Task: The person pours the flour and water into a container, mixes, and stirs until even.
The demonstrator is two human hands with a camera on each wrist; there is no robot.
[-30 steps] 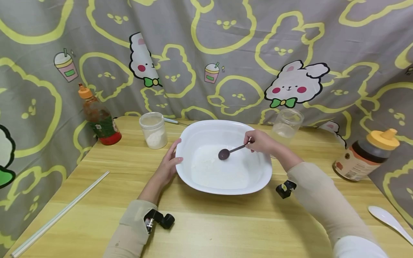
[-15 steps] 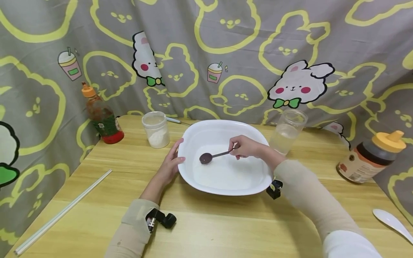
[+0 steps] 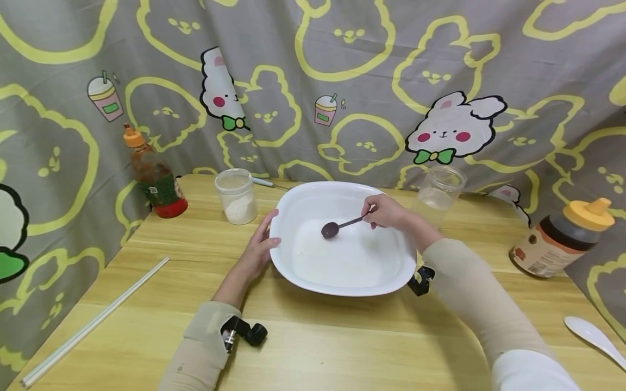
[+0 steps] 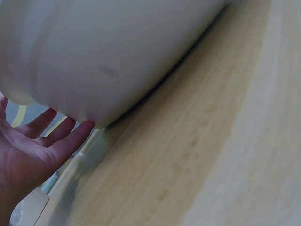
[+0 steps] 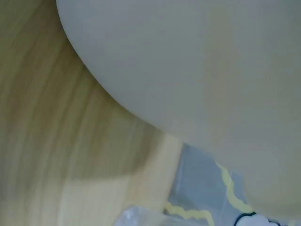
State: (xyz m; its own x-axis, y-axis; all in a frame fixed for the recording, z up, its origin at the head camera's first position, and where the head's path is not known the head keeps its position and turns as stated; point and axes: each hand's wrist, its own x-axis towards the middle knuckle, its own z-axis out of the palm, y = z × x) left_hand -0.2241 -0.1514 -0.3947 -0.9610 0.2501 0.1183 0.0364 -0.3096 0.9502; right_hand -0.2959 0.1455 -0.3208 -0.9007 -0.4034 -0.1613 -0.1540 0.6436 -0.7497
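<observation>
the right hand (image 3: 386, 212) is pinching a dark spoon (image 3: 337, 227) inside the white dish (image 3: 293, 271) while the left hand (image 3: 257, 247) is resting flat, fingers relaxed, against its rim.

right hand (image 3: 386, 213) drawn back right, spoon (image 3: 337, 227) bowl now mid-dish

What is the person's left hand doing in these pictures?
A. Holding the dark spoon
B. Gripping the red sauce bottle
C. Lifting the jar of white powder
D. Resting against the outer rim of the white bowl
D: the left hand lies with straight fingers against the left rim of the white bowl, while the right hand pinches the dark spoon over the bowl.
</observation>
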